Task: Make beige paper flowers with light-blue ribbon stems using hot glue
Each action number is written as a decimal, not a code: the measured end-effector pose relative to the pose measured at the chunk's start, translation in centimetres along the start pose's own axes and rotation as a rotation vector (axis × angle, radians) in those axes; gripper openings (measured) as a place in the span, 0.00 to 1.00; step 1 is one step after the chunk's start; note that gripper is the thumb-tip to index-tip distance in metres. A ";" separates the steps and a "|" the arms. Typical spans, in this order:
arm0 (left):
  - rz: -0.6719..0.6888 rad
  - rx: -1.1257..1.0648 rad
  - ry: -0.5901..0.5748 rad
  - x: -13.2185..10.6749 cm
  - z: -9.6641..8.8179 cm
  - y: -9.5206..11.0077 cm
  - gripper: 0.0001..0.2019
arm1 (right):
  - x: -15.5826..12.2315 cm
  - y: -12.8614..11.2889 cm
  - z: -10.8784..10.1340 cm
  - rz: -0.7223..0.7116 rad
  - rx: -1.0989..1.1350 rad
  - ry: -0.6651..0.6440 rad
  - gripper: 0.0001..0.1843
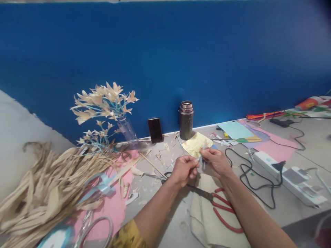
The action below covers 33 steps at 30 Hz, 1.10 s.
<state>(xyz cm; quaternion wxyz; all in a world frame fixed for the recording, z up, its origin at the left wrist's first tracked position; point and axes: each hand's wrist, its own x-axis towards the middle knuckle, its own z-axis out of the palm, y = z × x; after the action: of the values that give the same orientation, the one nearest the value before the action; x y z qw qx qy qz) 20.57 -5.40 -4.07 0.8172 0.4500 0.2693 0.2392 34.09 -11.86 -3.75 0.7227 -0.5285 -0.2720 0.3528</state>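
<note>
My left hand (pixel 183 169) and my right hand (pixel 216 161) meet above the grey table, both with fingers pinched closed. Between them they grip a thin pale blue stick with a small tan leaf piece (pixel 201 155); it is too small to see clearly. Just behind the hands lies a yellow sheet (pixel 194 144). Red-handled scissors (pixel 220 206) lie under my right forearm on a cream cloth (pixel 207 215).
A pile of dried tan leaves (pixel 43 187) fills the left. A vase with blue stems and tan paper flowers (pixel 103 106), a dark phone (pixel 155 130) and a metal flask (pixel 186 119) stand by the blue wall. Coloured papers (pixel 240 132), black cables (pixel 256 179) and a power strip (pixel 292 177) lie right.
</note>
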 end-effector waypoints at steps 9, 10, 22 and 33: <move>0.529 0.747 0.255 -0.8 1.0 -1.2 0.07 | -0.4 0.3 0.7 -0.082 -0.167 0.254 0.23; 0.623 0.856 0.272 -0.9 1.0 -1.3 0.07 | -0.4 0.5 0.7 -0.086 -0.186 0.270 0.23; 0.585 0.765 0.180 -0.9 1.0 -1.4 0.06 | -0.4 0.5 0.3 -0.110 -0.333 0.291 0.21; 0.044 0.132 0.037 0.3 -0.6 -0.6 0.14 | 0.1 0.1 -0.5 -0.011 -0.175 -0.023 0.21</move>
<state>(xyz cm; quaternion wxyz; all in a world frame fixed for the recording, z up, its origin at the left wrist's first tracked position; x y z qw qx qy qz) 20.48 -5.13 -4.91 0.7751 0.5042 0.2896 0.2471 34.46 -12.04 -4.02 0.6726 -0.5840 -0.3127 0.3298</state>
